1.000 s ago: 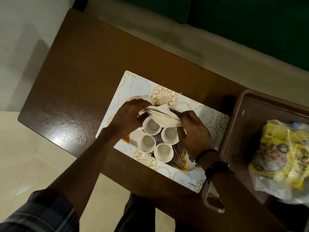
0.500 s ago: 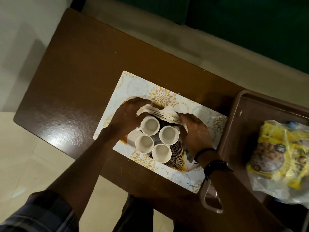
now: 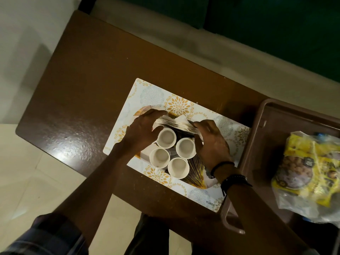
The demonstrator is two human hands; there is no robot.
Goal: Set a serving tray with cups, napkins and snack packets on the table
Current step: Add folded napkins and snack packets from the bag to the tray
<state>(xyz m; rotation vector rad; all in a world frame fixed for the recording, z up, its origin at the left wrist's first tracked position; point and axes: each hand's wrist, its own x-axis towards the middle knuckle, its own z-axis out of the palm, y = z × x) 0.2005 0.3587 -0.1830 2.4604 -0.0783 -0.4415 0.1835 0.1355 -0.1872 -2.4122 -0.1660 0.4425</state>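
A person stands over a brown table, both bare hands meeting over a dish of cups. At the right end of the table lies one brown tray with a loop handle at its near corner. Inside it is a clear bag of yellow snack packets; how many packets it holds cannot be counted. Just left of the tray, one floral placemat lies flat on the table, printed in gold and pale blue.

On the placemat sits one patterned dish, marked with fine gold fan lines and largely covered by the hands and the cups.

The left hand is loosely spread. Its fingers are nearly straight, with the tips against the left end of a stack of napkins and the thumb beside the farthest cup. The right hand is bent at the knuckles, its fingertips pinching the right end of the same stack. Two dark bands circle the right wrist.

Four white cups stand upright and empty in a tight cluster on the dish: one far, one right, one left and one near. Their rims touch or nearly touch.

The napkins lie as one fanned stack along the far side of the cluster, between the two hands and just behind the two farther cups. The number of sheets cannot be made out.
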